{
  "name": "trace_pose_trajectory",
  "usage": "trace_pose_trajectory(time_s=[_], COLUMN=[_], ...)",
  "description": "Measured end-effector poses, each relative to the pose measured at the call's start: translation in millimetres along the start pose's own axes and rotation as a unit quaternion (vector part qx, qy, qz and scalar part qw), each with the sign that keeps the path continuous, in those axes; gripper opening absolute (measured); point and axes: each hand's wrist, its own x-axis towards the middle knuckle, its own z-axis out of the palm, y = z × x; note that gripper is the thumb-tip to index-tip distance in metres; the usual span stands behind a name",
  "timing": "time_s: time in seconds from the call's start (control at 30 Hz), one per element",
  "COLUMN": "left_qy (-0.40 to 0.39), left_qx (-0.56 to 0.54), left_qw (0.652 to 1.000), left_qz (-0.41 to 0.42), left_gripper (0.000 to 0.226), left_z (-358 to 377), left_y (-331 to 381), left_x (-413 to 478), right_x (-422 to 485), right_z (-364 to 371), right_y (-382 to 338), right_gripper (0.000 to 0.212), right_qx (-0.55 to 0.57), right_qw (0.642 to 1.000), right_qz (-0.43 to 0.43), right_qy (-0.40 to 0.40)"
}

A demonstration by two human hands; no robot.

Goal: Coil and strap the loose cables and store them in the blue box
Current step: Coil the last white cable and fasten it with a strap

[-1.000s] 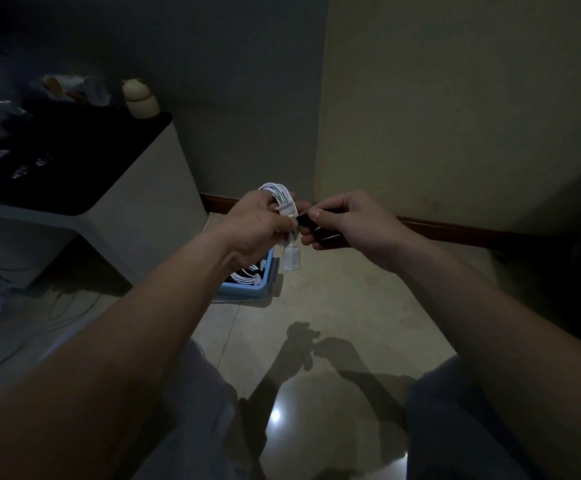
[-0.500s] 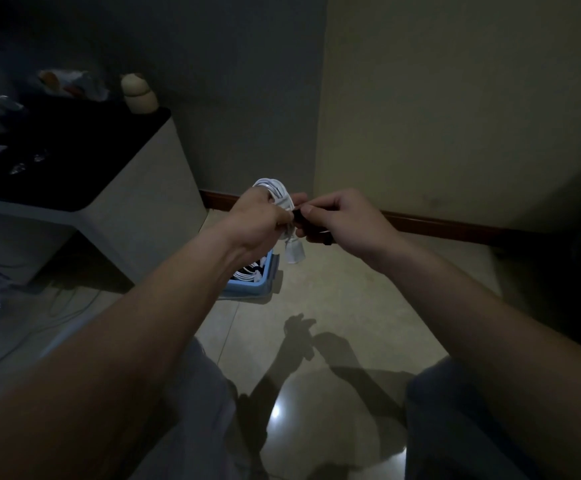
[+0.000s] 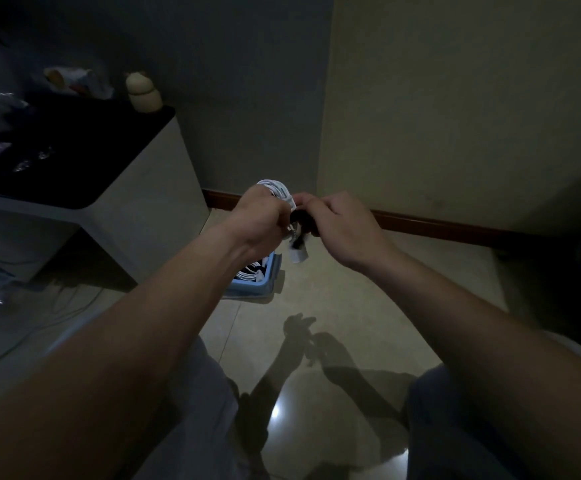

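On the tiled floor (image 3: 351, 306), beside a low cabinet (image 3: 136, 209), the blue box (image 3: 266, 288) stands open with white coiled cables (image 3: 251, 271) already inside, so part of the job looks done. Thin loose wires (image 3: 70, 299) lie on the floor at the left, probably waiting their turn. Above the box, the left hand (image 3: 257, 220) is curled around a white cable coil (image 3: 277, 188), while the right hand (image 3: 341, 223) pinches a black strap (image 3: 302, 226) against it. The strap seems mid-wrap; whether it is fastened cannot be told. A white plug (image 3: 297, 255) dangles beneath. This coil is not yet stored.
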Motion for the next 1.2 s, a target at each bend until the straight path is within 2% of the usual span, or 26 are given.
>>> trace_pose_trajectory(time_s=[0.07, 0.17, 0.27, 0.33, 0.4, 0.43, 0.5, 0.6, 0.73, 0.83, 1.1, 1.2], left_qy=[-0.026, -0.045, -0.040, -0.048, -0.050, -0.051, -0.055, -0.072, -0.103, -0.120, -0.125, -0.120], left_qx=[-0.011, -0.090, -0.166, -0.171, -0.179, -0.177, -0.175, -0.187, -0.200, -0.207, -0.198, -0.200], left_qw=[1.000, 0.994, 0.983, 0.981, 0.979, 0.979, 0.980, 0.977, 0.970, 0.967, 0.969, 0.969], left_qz=[-0.012, -0.044, -0.070, -0.079, -0.085, -0.083, -0.079, -0.076, -0.088, -0.086, -0.083, -0.081], left_gripper=[0.056, 0.022, 0.044, 0.051, 0.055, 0.054, 0.048, 0.054, 0.060, 0.054, 0.059, 0.061], left_z=[-2.9, -6.4, -9.3, -6.3, -3.7, -2.6, -1.1, -0.7, -1.4, -2.5, 2.6, 4.8], left_y=[-0.1, 3.9, 5.3, 7.6, 8.8, 9.6, 9.8, 8.9, 7.8, 6.2, 4.0, 4.5], left_x=[-0.6, -4.2, -1.9, -5.5, -7.7, -8.6, -9.5, -9.4, -8.7, -6.8, -5.5, -5.9], right_x=[-1.1, -0.9, -0.1, 1.3, 3.8, 5.4, 7.7, 10.2, 13.3, 16.2, 18.9, 19.4], right_z=[-1.2, -3.8, -3.0, -0.9, 0.7, 1.7, 3.1, 4.3, 6.7, 7.7, 9.3, 7.6], right_y=[-1.9, -1.6, 1.9, 4.4, 6.2, 7.2, 8.8, 12.2, 16.5, 19.3, 23.9, 23.3], right_gripper=[0.054, 0.043, 0.037, 0.020, 0.013, 0.012, 0.026, 0.038, 0.039, 0.036, 0.016, 0.023], right_qx=[-0.028, -0.065, -0.056, -0.040, -0.018, -0.003, 0.017, 0.052, 0.096, 0.115, 0.128, 0.137], right_qw=[0.999, 0.996, 0.996, 0.997, 0.998, 0.998, 0.998, 0.998, 0.995, 0.993, 0.991, 0.989], right_qz=[-0.030, -0.061, -0.068, -0.071, -0.062, -0.056, -0.047, -0.032, -0.017, 0.000, 0.044, 0.050], right_qy=[-0.007, -0.003, -0.002, 0.000, 0.016, 0.020, 0.025, 0.022, 0.025, 0.033, 0.022, 0.023])
